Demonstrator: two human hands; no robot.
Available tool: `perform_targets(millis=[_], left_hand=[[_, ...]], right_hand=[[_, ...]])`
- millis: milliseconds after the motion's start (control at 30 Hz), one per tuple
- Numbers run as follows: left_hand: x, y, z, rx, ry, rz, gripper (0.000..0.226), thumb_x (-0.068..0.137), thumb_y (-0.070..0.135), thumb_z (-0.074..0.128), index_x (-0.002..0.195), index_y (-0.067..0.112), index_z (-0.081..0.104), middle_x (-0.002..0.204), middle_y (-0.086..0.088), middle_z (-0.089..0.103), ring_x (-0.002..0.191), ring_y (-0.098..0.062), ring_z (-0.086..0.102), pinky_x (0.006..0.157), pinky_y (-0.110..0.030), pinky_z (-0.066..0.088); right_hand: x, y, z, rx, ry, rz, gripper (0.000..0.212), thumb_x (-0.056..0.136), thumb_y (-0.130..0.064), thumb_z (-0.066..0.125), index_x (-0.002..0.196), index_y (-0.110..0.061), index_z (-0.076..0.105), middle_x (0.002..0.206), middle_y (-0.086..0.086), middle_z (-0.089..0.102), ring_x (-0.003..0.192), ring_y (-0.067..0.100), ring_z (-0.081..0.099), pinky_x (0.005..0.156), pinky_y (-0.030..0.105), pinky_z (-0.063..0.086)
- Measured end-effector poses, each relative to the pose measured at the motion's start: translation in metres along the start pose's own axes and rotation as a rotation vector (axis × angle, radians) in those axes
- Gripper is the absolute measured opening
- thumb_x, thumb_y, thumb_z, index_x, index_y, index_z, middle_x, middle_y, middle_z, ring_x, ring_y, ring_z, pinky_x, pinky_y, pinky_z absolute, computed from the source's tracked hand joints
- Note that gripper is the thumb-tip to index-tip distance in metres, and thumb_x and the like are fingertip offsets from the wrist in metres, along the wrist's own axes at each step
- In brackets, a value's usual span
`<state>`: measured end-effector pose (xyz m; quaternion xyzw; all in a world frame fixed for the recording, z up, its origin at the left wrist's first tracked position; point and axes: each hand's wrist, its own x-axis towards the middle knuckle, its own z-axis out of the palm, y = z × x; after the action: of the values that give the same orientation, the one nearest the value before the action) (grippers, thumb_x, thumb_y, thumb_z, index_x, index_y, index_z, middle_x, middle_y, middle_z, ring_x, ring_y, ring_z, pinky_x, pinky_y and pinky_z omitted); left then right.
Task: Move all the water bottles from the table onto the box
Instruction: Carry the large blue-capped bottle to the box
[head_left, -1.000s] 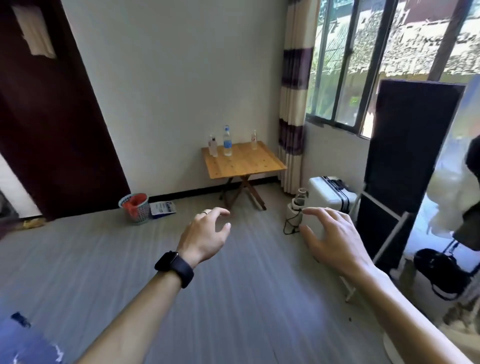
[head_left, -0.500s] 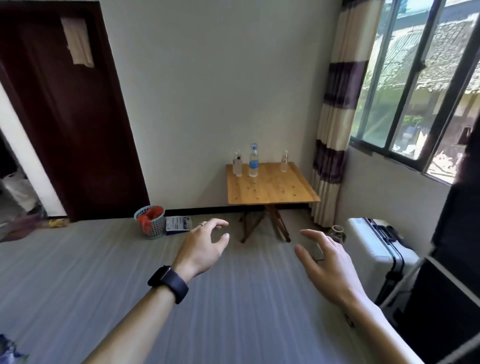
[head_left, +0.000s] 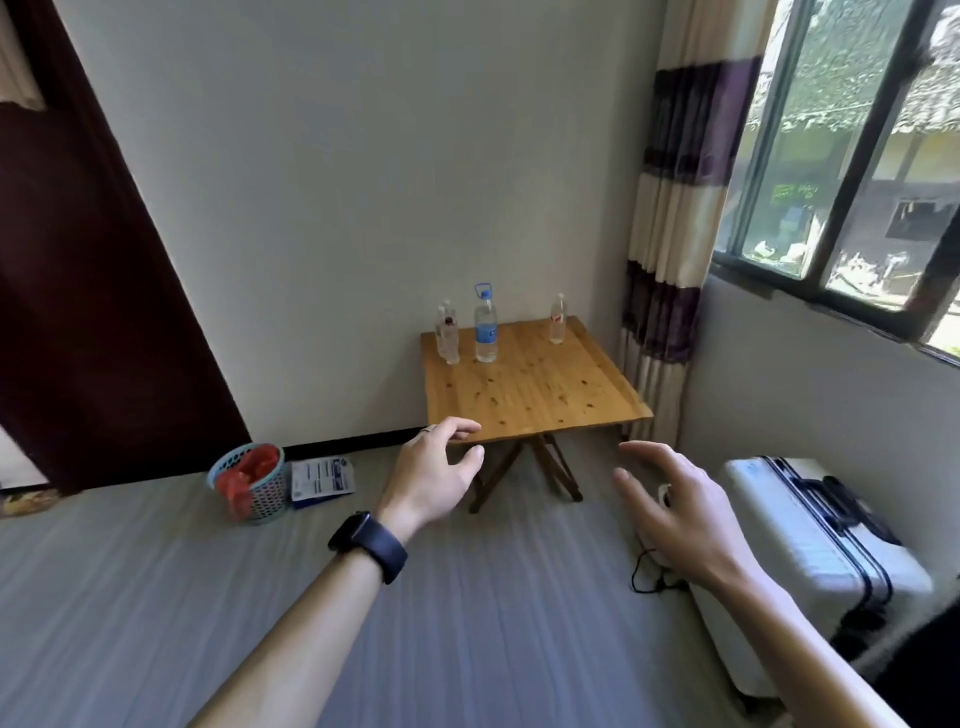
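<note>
Both hands hover empty, fingers loosely spread: left hand (head_left: 434, 478) in front of the tabletop's (head_left: 530, 389) near edge, right hand (head_left: 675, 514) short of it. Along the tabletop's far edge stand small bottles (head_left: 448, 332) at the left, a blue-labelled bottle (head_left: 485, 327) beside them, and a red-labelled bottle (head_left: 557, 322) toward the right.

Room in a home, sparsely furnished. Plain pale wall (head_left: 363, 182), dark wooden door (head_left: 78, 286) at left, grey striped floor (head_left: 156, 597). Window (head_left: 841, 156) at right looks onto tiled roofs. Cream-and-purple striped curtain (head_left: 670, 234) hangs in the corner. Small folding wooden table (head_left: 535, 395) against the wall, water bottles (head_left: 485, 327) standing on it. White suitcase (head_left: 810, 540) on the floor below the window. Small wastebasket (head_left: 252, 480) near the door.
</note>
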<state>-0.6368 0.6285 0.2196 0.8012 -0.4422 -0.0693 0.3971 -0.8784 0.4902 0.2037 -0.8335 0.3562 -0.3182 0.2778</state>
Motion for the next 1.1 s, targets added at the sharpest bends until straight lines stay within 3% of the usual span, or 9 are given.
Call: perform_targets(millis=[67,200,433,767,967,1100], left_hand=[[0.045,-0.010,0.019,0.007,-0.018,-0.008,0.025,0.094,0.029,0.065,0.118,0.029,0.066,0.117,0.011,0.065,0.106,0.000,0.053,0.089,-0.012,0.034],[0.137,-0.027,0.053,0.038,-0.012,-0.036,0.025,0.094,0.029,0.065,0.119,0.027,0.066,0.119,0.007,0.067,0.113,-0.008,0.057,0.092,-0.017,0.037],[0.281,-0.046,0.084,0.065,0.018,-0.121,0.027,0.095,0.032,0.063,0.121,0.027,0.066,0.121,0.007,0.066,0.117,-0.010,0.058,0.093,-0.021,0.040],[0.481,-0.123,0.137,0.046,-0.005,-0.171,0.031,0.097,0.036,0.059,0.128,0.029,0.060,0.127,0.008,0.062,0.119,-0.012,0.055,0.088,-0.025,0.040],[0.602,-0.176,0.162,-0.025,-0.035,-0.186,0.027,0.096,0.037,0.060,0.123,0.033,0.061,0.125,0.011,0.063,0.119,-0.008,0.056,0.090,-0.025,0.041],[0.660,-0.205,0.184,-0.050,-0.101,-0.231,0.026,0.097,0.037,0.060,0.123,0.033,0.061,0.124,0.013,0.062,0.116,-0.005,0.055,0.088,-0.021,0.039]], right_hand=[[0.044,0.022,0.014,0.010,-0.012,0.012,0.033,0.091,-0.044,0.063,0.123,-0.037,0.062,0.117,-0.014,0.066,0.101,0.013,0.057,0.095,0.038,0.048],[0.141,0.062,0.038,0.056,-0.017,-0.014,0.035,0.092,-0.044,0.064,0.124,-0.031,0.064,0.122,-0.012,0.067,0.119,0.014,0.058,0.103,0.038,0.046],[0.307,0.106,0.072,0.074,-0.111,-0.036,0.035,0.092,-0.050,0.060,0.124,-0.038,0.061,0.126,-0.013,0.064,0.118,0.017,0.060,0.102,0.042,0.046],[0.508,0.157,0.155,-0.084,-0.155,-0.090,0.034,0.095,-0.051,0.055,0.125,-0.038,0.061,0.129,-0.012,0.062,0.127,0.020,0.051,0.103,0.040,0.043],[0.614,0.178,0.204,-0.155,-0.165,-0.035,0.031,0.096,-0.050,0.055,0.124,-0.041,0.063,0.130,-0.015,0.061,0.132,0.020,0.046,0.106,0.036,0.039],[0.664,0.203,0.241,-0.110,-0.223,0.047,0.029,0.096,-0.050,0.056,0.123,-0.045,0.060,0.127,-0.019,0.060,0.126,0.020,0.052,0.101,0.034,0.042]])
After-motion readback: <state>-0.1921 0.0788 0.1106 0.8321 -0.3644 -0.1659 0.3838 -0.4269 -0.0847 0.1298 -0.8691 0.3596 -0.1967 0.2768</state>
